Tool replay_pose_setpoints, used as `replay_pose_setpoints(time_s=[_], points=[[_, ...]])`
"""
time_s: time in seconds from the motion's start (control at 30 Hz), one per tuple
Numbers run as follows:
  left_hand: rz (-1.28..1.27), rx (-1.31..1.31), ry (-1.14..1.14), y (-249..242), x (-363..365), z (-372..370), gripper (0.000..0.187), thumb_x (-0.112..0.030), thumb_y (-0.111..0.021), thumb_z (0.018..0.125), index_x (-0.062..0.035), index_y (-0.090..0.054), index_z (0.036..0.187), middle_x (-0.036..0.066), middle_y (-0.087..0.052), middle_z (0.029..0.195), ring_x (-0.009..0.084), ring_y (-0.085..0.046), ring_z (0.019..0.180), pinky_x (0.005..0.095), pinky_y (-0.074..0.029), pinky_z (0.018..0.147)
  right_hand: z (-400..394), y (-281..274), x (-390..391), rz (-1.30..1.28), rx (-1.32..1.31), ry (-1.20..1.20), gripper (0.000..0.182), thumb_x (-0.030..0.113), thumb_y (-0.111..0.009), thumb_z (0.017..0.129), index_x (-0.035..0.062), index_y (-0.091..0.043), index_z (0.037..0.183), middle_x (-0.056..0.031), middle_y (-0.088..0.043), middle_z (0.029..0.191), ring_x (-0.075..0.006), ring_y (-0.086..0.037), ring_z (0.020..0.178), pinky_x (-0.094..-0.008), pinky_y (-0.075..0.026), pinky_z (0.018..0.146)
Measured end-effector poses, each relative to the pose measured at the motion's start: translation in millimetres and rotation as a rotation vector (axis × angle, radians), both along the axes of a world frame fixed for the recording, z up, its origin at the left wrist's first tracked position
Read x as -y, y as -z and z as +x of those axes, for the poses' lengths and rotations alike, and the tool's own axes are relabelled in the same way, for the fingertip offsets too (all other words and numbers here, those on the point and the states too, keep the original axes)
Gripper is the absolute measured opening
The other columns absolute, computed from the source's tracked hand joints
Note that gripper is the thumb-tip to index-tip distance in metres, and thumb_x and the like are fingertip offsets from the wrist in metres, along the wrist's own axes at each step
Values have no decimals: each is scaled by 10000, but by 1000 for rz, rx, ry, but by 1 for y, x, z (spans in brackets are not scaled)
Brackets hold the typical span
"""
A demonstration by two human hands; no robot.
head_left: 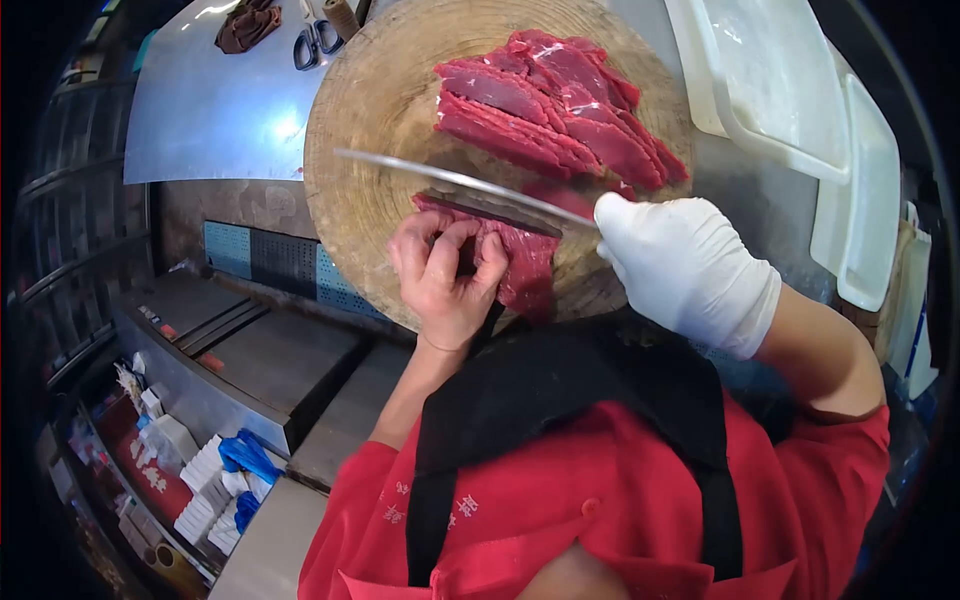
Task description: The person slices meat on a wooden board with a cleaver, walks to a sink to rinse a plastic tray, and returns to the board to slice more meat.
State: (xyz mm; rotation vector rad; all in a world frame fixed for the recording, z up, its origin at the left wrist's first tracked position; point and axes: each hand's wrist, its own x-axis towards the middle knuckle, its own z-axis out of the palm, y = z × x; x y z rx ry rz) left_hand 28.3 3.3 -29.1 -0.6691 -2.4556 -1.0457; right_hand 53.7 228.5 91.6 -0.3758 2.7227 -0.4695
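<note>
A round wooden chopping block (375, 95) lies in front of me, with a chunk of raw red meat (527, 272) near its close edge. Bent fingers of my left hand (445, 270), which is bare, press down on the chunk's left part. My right hand (690, 270), in a white glove, is closed around the handle of a knife (462, 181), hiding that handle. The long blade points left and crosses just above the chunk's far side. Farther up the block, overlapping slices of raw meat (540, 105) lie in a pile.
Translucent plastic tubs (780, 75) stand at the right. On the metal counter (220, 110) at the upper left are scissors (317, 40) and a brown cloth (247, 25). Shelves with white containers (205, 490) and blue plastic (248, 455) are low at the left.
</note>
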Motion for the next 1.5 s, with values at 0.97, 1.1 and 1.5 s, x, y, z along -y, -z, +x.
replay_pose_setpoints(time_s=[0.97, 1.1, 1.5], points=[[-34, -11, 54, -4, 4, -4, 345, -82, -774, 675, -45, -641, 990, 118, -615, 971, 335, -584, 882, 421, -442, 787, -26, 20, 51, -285, -66, -69, 130, 108, -565, 849, 12, -484, 885, -131, -599, 661, -301, -649, 587, -392, -503, 506], [8, -55, 35, 6, 3, -3, 319, -115, -810, 670, -59, -657, 944, 109, -607, 960, 320, -583, 906, 403, -442, 799, -5, 8, 31, -188, -39, -80, 115, 106, -565, 848, 14, -498, 865, -136, -602, 647, -307, -654, 583, -402, -502, 498], [11, -41, 85, 18, 16, 11, 455, -191, -835, 707, -140, -623, 1107, 112, -624, 1086, 365, -577, 964, 456, -448, 858, 61, -23, -10, 42, -126, -37, 162, 61, -612, 660, 57, -499, 777, -99, -503, 588, -268, -551, 510, -393, -412, 453]])
